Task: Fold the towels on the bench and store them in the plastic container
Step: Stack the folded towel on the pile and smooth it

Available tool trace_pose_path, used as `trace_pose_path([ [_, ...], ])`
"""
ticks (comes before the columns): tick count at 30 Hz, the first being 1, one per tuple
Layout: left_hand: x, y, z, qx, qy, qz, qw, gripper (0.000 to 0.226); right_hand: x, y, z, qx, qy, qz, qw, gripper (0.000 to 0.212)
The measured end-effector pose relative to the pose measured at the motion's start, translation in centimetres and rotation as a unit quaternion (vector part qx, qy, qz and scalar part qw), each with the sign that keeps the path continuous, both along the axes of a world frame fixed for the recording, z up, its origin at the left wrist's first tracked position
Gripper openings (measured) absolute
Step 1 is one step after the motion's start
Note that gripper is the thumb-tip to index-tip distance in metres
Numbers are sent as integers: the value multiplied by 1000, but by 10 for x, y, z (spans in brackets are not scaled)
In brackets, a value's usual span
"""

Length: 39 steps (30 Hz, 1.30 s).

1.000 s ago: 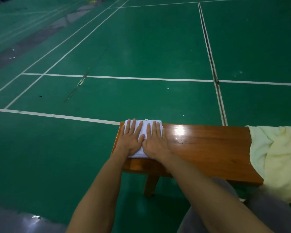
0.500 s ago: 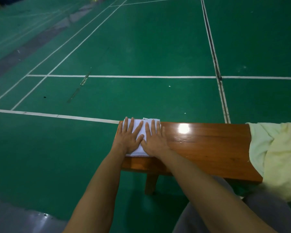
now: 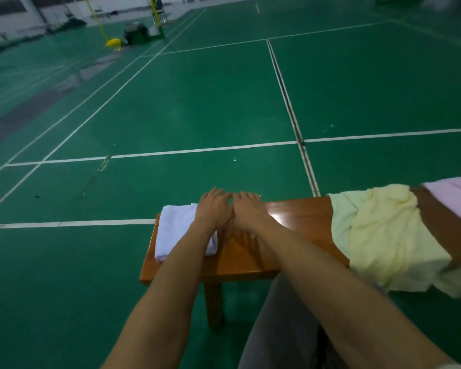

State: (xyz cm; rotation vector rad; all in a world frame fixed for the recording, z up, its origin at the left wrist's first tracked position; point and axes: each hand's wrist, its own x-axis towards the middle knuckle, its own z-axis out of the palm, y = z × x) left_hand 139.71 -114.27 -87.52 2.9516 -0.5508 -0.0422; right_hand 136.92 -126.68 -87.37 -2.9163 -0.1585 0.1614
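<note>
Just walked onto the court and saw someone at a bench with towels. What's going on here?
A person sits at a wooden bench folding towels. A white towel lies folded at the bench's left end. The left hand hovers by its right edge, and the right hand is beside it over bare wood; both are flat and hold nothing. A yellow towel is draped unfolded further right, and a pink towel lies beyond it. No plastic container is in view.

indoor sports hall: green court floor (image 3: 197,107) with white boundary lines (image 3: 197,150), yellow net post (image 3: 101,27) at the far wall, wooden bench (image 3: 250,251).
</note>
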Motion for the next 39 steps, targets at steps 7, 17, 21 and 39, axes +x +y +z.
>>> trace_pose_path([
  [7, -16, -104, 22, -93, 22, -26, 995, 38, -31, -91, 26, -11, -25, -68, 997, 52],
  [17, -52, -230, 13, -126, 66, -113, 983, 29, -85, -204, 24, -9, -2, -178, 984, 53],
  [21, -66, -264, 4, -126, 89, -135, 979, 31, -103, -233, 14, -10, -7, -206, 978, 54],
  [39, -99, -345, -42, -197, 311, 72, 927, 18, -142, -317, -31, 24, 76, -331, 940, 35],
])
